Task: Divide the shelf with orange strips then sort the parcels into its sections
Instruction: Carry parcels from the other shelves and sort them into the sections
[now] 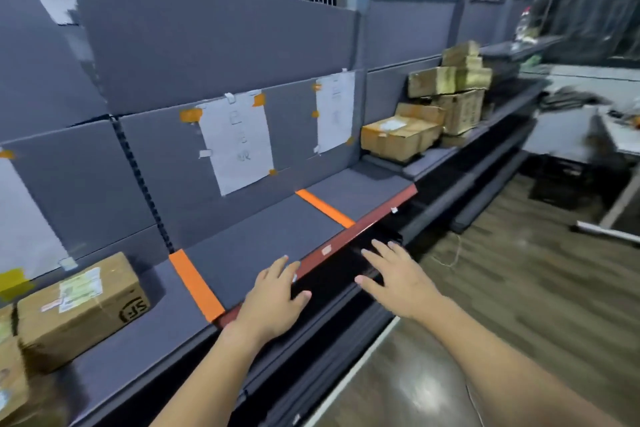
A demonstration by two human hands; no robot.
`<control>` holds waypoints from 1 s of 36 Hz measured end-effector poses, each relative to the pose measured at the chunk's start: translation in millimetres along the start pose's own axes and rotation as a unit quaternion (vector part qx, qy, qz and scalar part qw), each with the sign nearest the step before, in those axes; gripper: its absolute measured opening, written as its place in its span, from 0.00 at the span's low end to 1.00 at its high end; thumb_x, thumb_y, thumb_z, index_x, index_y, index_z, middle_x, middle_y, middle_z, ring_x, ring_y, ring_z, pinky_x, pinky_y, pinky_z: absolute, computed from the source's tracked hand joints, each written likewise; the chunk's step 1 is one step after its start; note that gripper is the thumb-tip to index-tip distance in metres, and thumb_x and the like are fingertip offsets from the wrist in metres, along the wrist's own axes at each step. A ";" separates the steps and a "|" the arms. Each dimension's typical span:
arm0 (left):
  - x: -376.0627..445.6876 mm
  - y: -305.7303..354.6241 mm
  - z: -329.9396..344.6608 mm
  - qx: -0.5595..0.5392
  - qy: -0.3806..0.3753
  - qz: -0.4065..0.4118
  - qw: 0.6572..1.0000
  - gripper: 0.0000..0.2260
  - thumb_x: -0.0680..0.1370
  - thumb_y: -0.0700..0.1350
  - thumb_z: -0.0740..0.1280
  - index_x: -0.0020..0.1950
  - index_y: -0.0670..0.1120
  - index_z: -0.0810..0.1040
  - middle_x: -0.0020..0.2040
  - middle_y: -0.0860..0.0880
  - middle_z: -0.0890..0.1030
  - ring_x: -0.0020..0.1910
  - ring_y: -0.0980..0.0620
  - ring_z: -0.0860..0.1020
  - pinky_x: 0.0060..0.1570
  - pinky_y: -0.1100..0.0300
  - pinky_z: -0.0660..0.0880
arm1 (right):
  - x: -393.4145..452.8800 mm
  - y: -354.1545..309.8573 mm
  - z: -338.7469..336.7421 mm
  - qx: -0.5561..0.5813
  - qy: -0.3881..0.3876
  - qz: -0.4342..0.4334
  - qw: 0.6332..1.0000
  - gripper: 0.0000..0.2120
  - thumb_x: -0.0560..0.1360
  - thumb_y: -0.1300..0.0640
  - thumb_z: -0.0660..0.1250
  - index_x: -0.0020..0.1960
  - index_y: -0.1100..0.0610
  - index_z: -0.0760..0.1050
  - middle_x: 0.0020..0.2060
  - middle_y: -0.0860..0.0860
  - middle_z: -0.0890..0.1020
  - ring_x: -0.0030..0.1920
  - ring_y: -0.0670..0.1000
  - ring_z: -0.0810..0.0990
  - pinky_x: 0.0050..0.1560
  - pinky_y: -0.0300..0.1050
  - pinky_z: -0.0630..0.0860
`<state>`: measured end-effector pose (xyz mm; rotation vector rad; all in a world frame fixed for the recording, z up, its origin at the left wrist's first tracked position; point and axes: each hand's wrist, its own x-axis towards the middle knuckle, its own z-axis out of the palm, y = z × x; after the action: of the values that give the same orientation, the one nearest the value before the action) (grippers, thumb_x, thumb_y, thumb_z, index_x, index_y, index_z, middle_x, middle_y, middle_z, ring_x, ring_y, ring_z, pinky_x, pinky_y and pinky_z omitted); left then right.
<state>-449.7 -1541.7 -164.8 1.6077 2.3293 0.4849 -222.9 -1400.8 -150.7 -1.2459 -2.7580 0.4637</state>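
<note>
Both hands, left (273, 298) and right (398, 279), hover spread and empty at the grey shelf's red front edge (349, 234). Two orange tape strips (195, 284) flank them; brown cardboard parcels (81, 307) wait far left and far right, so missorting seems the risk.

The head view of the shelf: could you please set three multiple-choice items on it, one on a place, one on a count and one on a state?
1. Where does the parcel marked SF lie?
A. left of both strips
B. between the strips
C. on the floor

2. How many orange strips cross the shelf?
A. one
B. two
C. four

3. What is the left hand doing?
A. gripping a parcel
B. peeling tape
C. lying open at the shelf's front edge

Answers:
1 A, it sits beyond the near orange strip.
2 B, the near one and the far orange strip.
3 C, its fingers are straight and hold nothing.
</note>
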 end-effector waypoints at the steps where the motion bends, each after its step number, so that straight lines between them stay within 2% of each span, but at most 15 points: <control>1: 10.2 14.2 5.8 0.003 -0.005 0.017 1.000 0.30 0.82 0.58 0.62 0.81 0.52 0.58 0.82 0.51 0.52 0.80 0.46 0.54 0.76 0.49 0.60 | -2.9 14.9 -4.5 -0.001 0.008 0.012 1.000 0.49 0.70 0.19 0.40 0.82 0.46 0.54 0.83 0.46 0.50 0.82 0.53 0.46 0.81 0.54 0.52; 2: 20.5 26.0 12.1 0.005 -0.011 0.034 0.999 0.30 0.82 0.58 0.62 0.81 0.52 0.58 0.82 0.51 0.53 0.80 0.46 0.55 0.77 0.51 0.59 | -4.9 28.6 -8.8 -0.003 0.011 0.025 1.000 0.52 0.67 0.17 0.36 0.82 0.46 0.54 0.83 0.46 0.51 0.82 0.53 0.46 0.81 0.54 0.52; 3: 30.4 37.9 17.7 0.008 -0.016 0.050 0.999 0.30 0.82 0.57 0.62 0.81 0.51 0.58 0.82 0.51 0.53 0.79 0.46 0.56 0.77 0.52 0.58 | -6.1 42.1 -12.9 -0.004 0.012 0.041 0.999 0.50 0.69 0.19 0.38 0.82 0.45 0.54 0.83 0.46 0.50 0.82 0.53 0.46 0.81 0.54 0.52; 5: 49.2 56.5 27.0 0.002 -0.030 0.069 0.997 0.30 0.82 0.58 0.62 0.81 0.52 0.58 0.82 0.52 0.53 0.80 0.46 0.55 0.77 0.48 0.58 | -6.9 65.0 -19.2 -0.001 0.014 0.065 0.998 0.38 0.78 0.27 0.48 0.82 0.44 0.53 0.83 0.45 0.50 0.82 0.52 0.45 0.81 0.54 0.51; 7: 71.4 76.9 38.0 0.001 -0.047 0.084 0.995 0.30 0.81 0.59 0.61 0.81 0.53 0.58 0.82 0.53 0.52 0.81 0.46 0.53 0.77 0.45 0.59 | -7.4 90.3 -24.0 0.001 0.020 0.089 0.996 0.34 0.80 0.31 0.52 0.82 0.44 0.54 0.83 0.45 0.50 0.82 0.52 0.45 0.81 0.55 0.51; 15: 163.2 153.2 69.9 -0.013 -0.064 0.151 0.986 0.29 0.82 0.57 0.62 0.81 0.52 0.58 0.82 0.52 0.52 0.80 0.49 0.53 0.76 0.51 0.57 | 13.9 180.4 -38.2 0.028 0.031 0.156 0.987 0.34 0.80 0.31 0.51 0.82 0.43 0.54 0.83 0.45 0.49 0.82 0.51 0.44 0.81 0.52 0.49; 20: 234.0 183.8 88.0 -0.037 -0.070 0.173 0.982 0.29 0.82 0.57 0.63 0.81 0.52 0.59 0.82 0.52 0.53 0.80 0.50 0.54 0.76 0.53 0.58 | 49.9 227.2 -53.9 0.045 0.051 0.188 0.980 0.49 0.67 0.22 0.39 0.82 0.44 0.54 0.83 0.45 0.51 0.82 0.51 0.45 0.80 0.47 0.45; 27: 329.0 221.3 103.1 -0.072 -0.078 0.174 0.979 0.29 0.81 0.57 0.63 0.81 0.53 0.59 0.82 0.54 0.53 0.80 0.51 0.54 0.77 0.52 0.59 | 111.7 281.5 -84.6 0.078 0.042 0.209 0.974 0.38 0.77 0.27 0.50 0.82 0.43 0.53 0.83 0.43 0.49 0.82 0.48 0.43 0.79 0.46 0.45; 31: 370.8 241.6 107.3 -0.080 -0.079 0.165 0.980 0.29 0.82 0.58 0.62 0.81 0.55 0.58 0.82 0.56 0.52 0.80 0.51 0.53 0.77 0.53 0.57 | 139.9 308.7 -96.2 0.100 0.049 0.206 0.972 0.51 0.64 0.20 0.40 0.82 0.42 0.53 0.82 0.42 0.48 0.82 0.47 0.43 0.80 0.46 0.46; 33: 390.2 250.0 110.7 -0.083 -0.081 0.161 0.980 0.29 0.82 0.58 0.62 0.81 0.55 0.58 0.82 0.56 0.52 0.80 0.52 0.53 0.76 0.53 0.57 | 155.9 325.1 -97.9 0.108 0.051 0.208 0.971 0.53 0.63 0.19 0.38 0.82 0.42 0.53 0.82 0.41 0.48 0.82 0.47 0.43 0.80 0.47 0.47; 35: 411.2 257.1 116.1 -0.088 -0.083 0.151 0.981 0.29 0.81 0.58 0.62 0.81 0.55 0.58 0.82 0.57 0.52 0.80 0.53 0.53 0.77 0.54 0.58 | 174.4 342.0 -100.7 0.119 0.051 0.212 0.969 0.50 0.65 0.19 0.41 0.82 0.41 0.54 0.82 0.40 0.49 0.82 0.47 0.43 0.80 0.47 0.48; 36: 421.6 260.3 119.2 -0.091 -0.083 0.145 0.982 0.29 0.81 0.58 0.63 0.81 0.55 0.59 0.82 0.57 0.52 0.80 0.53 0.53 0.77 0.54 0.58 | 184.6 351.0 -101.5 0.124 0.046 0.214 0.968 0.45 0.70 0.21 0.45 0.82 0.41 0.54 0.82 0.40 0.49 0.82 0.46 0.43 0.80 0.46 0.48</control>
<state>-328.1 -1046.9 -177.1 1.8271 1.8819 0.5818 -73.4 -1020.3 -170.7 -1.7404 -2.2600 0.7344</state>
